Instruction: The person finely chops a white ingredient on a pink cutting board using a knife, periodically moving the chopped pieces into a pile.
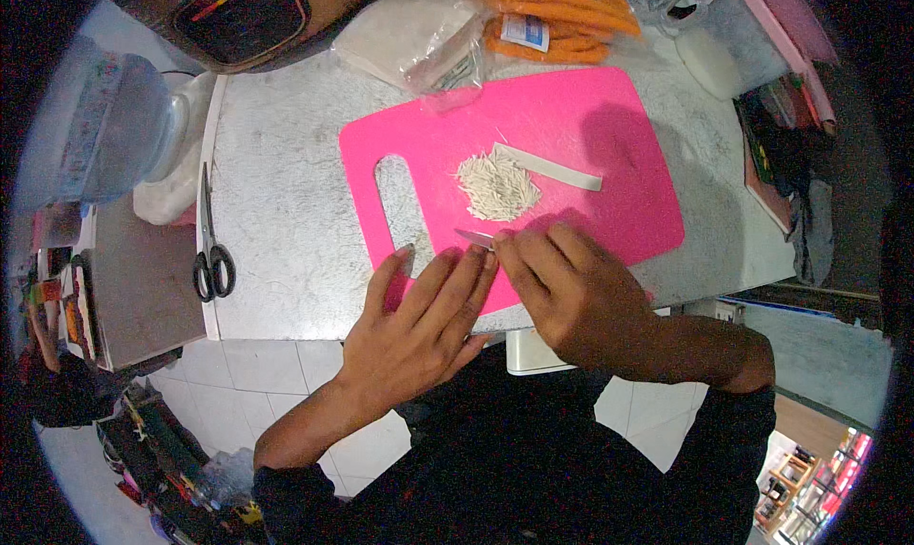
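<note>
My right hand [582, 288] grips a small blade [474, 239], probably a knife, its tip pointing left over a pink plastic cutting board [643, 209]. Beside the blade, the fingertips of my left hand [421, 324] press down at the near edge of the board. Whatever lies under those fingertips is hidden. A heap of thin, off-white slivers [498, 188] sits on the board just beyond the blade. One longer flat off-white strip [560, 171] touches the heap and slants off to its right.
Black-handled scissors [212, 259] lie along the left edge of the white table [285, 188]. Behind the board are a clear plastic bag with off-white contents [407, 31] and bagged orange bundles [550, 31]. A translucent container [742, 42] stands at back right, a large clear plastic vessel [114, 124] at left.
</note>
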Action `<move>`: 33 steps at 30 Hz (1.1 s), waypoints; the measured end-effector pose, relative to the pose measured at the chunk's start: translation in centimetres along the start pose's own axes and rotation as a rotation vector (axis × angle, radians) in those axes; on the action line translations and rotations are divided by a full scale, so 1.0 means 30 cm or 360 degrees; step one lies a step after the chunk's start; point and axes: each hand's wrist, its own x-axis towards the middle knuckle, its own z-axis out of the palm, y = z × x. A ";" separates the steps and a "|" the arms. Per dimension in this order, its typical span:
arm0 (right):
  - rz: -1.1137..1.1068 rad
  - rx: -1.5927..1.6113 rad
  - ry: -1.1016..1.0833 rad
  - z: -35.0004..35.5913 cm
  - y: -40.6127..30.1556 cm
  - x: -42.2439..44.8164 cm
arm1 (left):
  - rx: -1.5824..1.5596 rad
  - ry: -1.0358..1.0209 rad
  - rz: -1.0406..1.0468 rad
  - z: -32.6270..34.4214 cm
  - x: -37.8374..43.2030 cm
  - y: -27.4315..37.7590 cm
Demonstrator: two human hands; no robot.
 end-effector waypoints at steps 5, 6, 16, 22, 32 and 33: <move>-0.0143 -0.0174 -0.0082 -0.008 -0.006 -0.004 | -0.0029 -0.0004 0.0015 -0.007 0.000 -0.002; -0.0073 -0.0090 -0.0035 -0.001 -0.005 -0.002 | -0.0041 0.0006 0.0008 -0.004 0.000 -0.001; -0.0022 -0.0169 0.0086 0.002 -0.021 -0.007 | -0.0108 -0.0008 -0.0010 -0.002 -0.001 0.000; 0.0009 -0.0092 0.0179 0.013 -0.006 -0.012 | -0.0114 -0.0009 -0.0018 -0.001 -0.003 0.000; 0.0034 -0.0066 0.0206 -0.012 0.070 0.006 | -0.0113 0.0036 -0.0045 -0.014 0.005 0.010; 0.0068 -0.0035 0.0277 -0.027 0.077 0.001 | -0.0149 0.0053 -0.0065 -0.015 0.007 0.012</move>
